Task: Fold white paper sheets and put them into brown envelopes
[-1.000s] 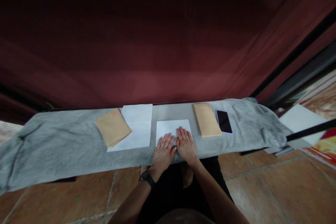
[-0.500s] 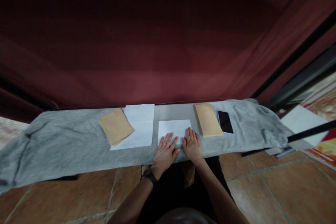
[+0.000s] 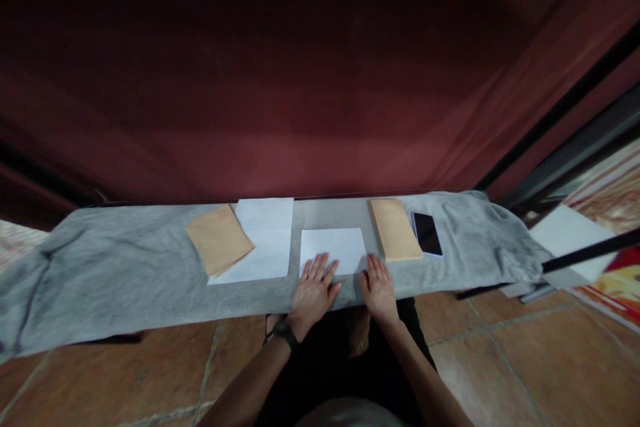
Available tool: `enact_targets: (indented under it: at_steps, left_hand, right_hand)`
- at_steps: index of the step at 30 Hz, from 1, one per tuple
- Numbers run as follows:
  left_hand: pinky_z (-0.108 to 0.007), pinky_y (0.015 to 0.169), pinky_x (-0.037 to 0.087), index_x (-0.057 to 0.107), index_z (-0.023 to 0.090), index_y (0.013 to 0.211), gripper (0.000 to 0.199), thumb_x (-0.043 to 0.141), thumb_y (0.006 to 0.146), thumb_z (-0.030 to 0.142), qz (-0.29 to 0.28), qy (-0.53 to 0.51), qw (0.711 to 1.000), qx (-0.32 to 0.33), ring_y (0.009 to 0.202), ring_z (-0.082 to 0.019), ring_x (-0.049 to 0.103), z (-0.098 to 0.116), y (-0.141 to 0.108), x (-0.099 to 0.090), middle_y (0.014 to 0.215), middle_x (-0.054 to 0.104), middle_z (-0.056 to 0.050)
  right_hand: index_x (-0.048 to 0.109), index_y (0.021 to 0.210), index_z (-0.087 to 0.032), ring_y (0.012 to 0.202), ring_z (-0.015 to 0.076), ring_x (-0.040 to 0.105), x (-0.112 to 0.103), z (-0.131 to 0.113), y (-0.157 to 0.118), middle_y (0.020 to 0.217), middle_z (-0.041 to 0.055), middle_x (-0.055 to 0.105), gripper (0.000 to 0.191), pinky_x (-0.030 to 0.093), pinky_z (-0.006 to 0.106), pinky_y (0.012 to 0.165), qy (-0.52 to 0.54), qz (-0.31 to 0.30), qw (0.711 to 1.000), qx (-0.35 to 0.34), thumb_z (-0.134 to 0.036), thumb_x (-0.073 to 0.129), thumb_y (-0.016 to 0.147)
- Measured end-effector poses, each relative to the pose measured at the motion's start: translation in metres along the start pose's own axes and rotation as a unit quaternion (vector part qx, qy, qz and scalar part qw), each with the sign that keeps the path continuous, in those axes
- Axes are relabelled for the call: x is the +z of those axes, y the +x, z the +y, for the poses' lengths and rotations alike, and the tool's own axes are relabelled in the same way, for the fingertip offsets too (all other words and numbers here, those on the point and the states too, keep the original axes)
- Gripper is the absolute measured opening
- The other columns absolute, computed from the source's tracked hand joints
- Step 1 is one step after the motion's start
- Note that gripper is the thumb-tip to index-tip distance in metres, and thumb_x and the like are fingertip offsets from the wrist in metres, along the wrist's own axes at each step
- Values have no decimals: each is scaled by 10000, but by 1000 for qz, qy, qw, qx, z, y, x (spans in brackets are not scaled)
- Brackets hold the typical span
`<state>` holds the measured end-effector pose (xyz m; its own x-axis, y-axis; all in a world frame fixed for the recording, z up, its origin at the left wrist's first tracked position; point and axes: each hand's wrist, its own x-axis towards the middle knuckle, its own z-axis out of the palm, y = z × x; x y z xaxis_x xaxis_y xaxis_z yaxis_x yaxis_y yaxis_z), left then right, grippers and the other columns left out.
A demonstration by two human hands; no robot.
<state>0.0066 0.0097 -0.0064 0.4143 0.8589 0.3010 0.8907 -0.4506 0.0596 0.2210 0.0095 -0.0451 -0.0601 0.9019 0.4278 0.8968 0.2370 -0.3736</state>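
A white sheet of paper [image 3: 333, 247], about half the size of the sheets to its left, lies flat in front of me. My left hand [image 3: 313, 290] rests flat with its fingers over the sheet's near left corner, thumb apart. At the near right corner, my right hand [image 3: 380, 290] lies with fingers stretched out, at or just past the paper's edge. Neither hand grasps anything. A stack of brown envelopes [image 3: 396, 230] is close beyond the right hand. Left of the small sheet lie larger white paper [image 3: 267, 240] and several fanned brown envelopes [image 3: 220, 240] partly on top of it.
A grey cloth [image 3: 135, 267] covers the narrow bench. A phone [image 3: 427, 233] with a dark screen lies right of the envelope stack. A dark red panel [image 3: 320, 160] rises directly behind the bench. Brown floor tiles [image 3: 170, 373] show below.
My right hand has slid right and slightly toward me, off the middle of the paper to its near right corner. My left hand stays in place. The papers and envelopes keep their places.
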Motion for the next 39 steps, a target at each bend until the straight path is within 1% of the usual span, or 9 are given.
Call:
enact_targets:
  at_steps: [5, 8, 12, 15, 18, 23, 28, 34, 39]
  left_hand:
    - [-524, 1195, 274, 379, 267, 1513, 564, 465, 981, 432, -5, -2, 1000, -4, 1484, -279, 289, 1, 1, -1, 1595, 353, -89]
    - [-519, 1198, 273, 424, 245, 1487, 547, 468, 974, 427, -8, -5, 1000, -7, 1482, -281, 293, 1, 1, 0, 1589, 364, -92]
    - [-519, 1204, 259, 526, 205, 1407, 509, 459, 965, 447, -10, -6, 1000, -9, 1471, -290, 316, 2, 2, 2, 1566, 406, -95]
    - [-528, 1201, 256, 528, 188, 1404, 518, 453, 964, 453, -6, -2, 1000, -12, 1461, -293, 337, 2, 2, 3, 1532, 454, -111]
    - [-527, 1203, 247, 477, 201, 1449, 554, 451, 965, 469, -8, 2, 1000, -14, 1460, -289, 338, 2, 3, 3, 1528, 462, -104]
    - [-532, 1209, 223, 353, 274, 1526, 594, 459, 967, 444, -11, 5, 1000, -6, 1477, -287, 300, 1, 3, 2, 1593, 364, -58]
    - [-537, 1204, 227, 357, 265, 1523, 588, 457, 972, 445, -22, 15, 1000, -6, 1481, -291, 291, 2, 3, 1, 1596, 355, -73]
    - [-535, 1198, 242, 357, 265, 1523, 587, 459, 971, 435, -19, 26, 999, -1, 1479, -289, 296, 1, 4, -1, 1594, 359, -74]
    - [-542, 1192, 250, 340, 288, 1531, 595, 461, 968, 437, -16, 28, 999, 2, 1485, -290, 285, -1, 3, 2, 1606, 338, -60]
  right_hand:
    - [422, 1495, -166, 1429, 256, 392, -2, -10, 17, 1515, 131, 465, 518, 395, 504, 1146, 123, -58, 990, -31, -391, 306, 1043]
    - [472, 1465, -174, 1423, 228, 404, 4, -24, 35, 1494, 113, 497, 509, 386, 471, 1166, 151, -103, 981, -65, -410, 303, 1047]
    - [517, 1427, -137, 1416, 200, 412, 15, -37, 59, 1485, 114, 509, 502, 328, 439, 1203, 116, -158, 971, -134, -367, 262, 1061]
    - [501, 1441, -151, 1433, 206, 386, 24, -40, 76, 1530, 92, 452, 478, 302, 442, 1206, 56, -174, 970, -162, -338, 279, 1061]
    - [443, 1483, -178, 1454, 206, 349, 32, -36, 90, 1563, 65, 399, 473, 284, 430, 1207, 6, -179, 968, -174, -330, 310, 1056]
    - [354, 1529, -161, 1473, 217, 310, 42, -24, 109, 1589, 83, 338, 520, 244, 439, 1214, -31, -173, 968, -181, -356, 328, 1048]
    - [346, 1532, -148, 1473, 232, 312, 42, -10, 124, 1592, 93, 328, 560, 242, 442, 1215, -39, -185, 968, -168, -430, 286, 1053]
    - [354, 1522, -94, 1469, 241, 319, 34, 8, 120, 1575, 136, 352, 563, 255, 443, 1212, -54, -156, 977, -137, -390, 333, 1043]
    - [356, 1527, -126, 1450, 251, 357, 15, 20, 81, 1558, 132, 389, 549, 310, 471, 1193, -46, -122, 983, -130, -349, 387, 1026]
